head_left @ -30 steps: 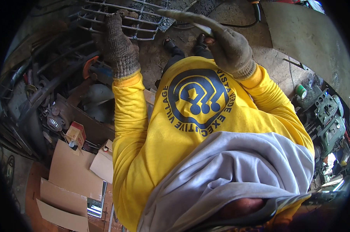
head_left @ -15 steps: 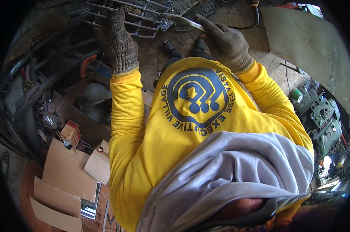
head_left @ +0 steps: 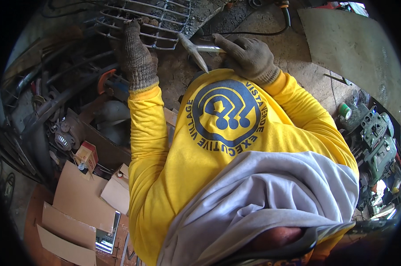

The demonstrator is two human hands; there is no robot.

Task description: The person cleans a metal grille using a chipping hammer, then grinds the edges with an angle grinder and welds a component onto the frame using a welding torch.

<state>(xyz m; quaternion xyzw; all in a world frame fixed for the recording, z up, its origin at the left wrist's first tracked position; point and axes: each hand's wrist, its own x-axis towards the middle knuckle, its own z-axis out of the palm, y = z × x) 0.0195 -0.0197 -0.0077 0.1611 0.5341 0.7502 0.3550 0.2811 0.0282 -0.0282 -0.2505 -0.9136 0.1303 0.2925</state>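
My left hand [head_left: 138, 60], in a grey-brown knit glove, is closed on the near edge of a welded metal grille [head_left: 166, 23] at the top of the view. My right hand [head_left: 252, 58], gloved alike, grips the pale handle of a chipping hammer [head_left: 193, 52]. The forefinger lies along that handle. The hammer's long head narrows to a point toward my shirt, and its other end is beside the grille's right corner. Whether it touches the bars I cannot tell. Part of the grille is behind my left fingers.
A black cable [head_left: 258, 33] runs over the floor beyond my right hand. A large flat sheet [head_left: 351, 48] is at the far right, with a greenish machine part [head_left: 379, 144] nearer. Scrap metal and an orange-edged tool [head_left: 104, 82] crowd the left; opened cardboard [head_left: 83, 195] lies near left.
The hammer has swung down and back toward me, its head now turned crosswise beside the grille. My right hand has shifted slightly nearer and left. The left hand keeps its hold.
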